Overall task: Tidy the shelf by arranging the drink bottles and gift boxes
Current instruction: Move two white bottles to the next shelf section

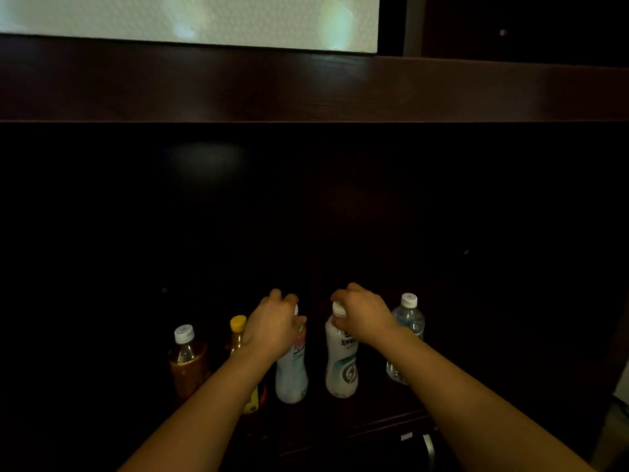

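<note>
Several drink bottles stand in a row on a dark shelf (381,417). My left hand (272,321) grips the top of a white bottle with a pink label (292,373). My right hand (362,313) grips the neck of a white bottle with a grey-green label (341,366). At the left stands a brown tea bottle with a white cap (186,362), and next to it a yellow-capped bottle (237,335), partly hidden by my left forearm. A clear water bottle (408,328) stands at the right, behind my right wrist. No gift boxes are in view.
The shelf's back is very dark. A dark wooden board (306,90) runs across above the compartment, with a pale panel (187,18) higher up. The shelf's front edge (391,427) lies just below the bottles.
</note>
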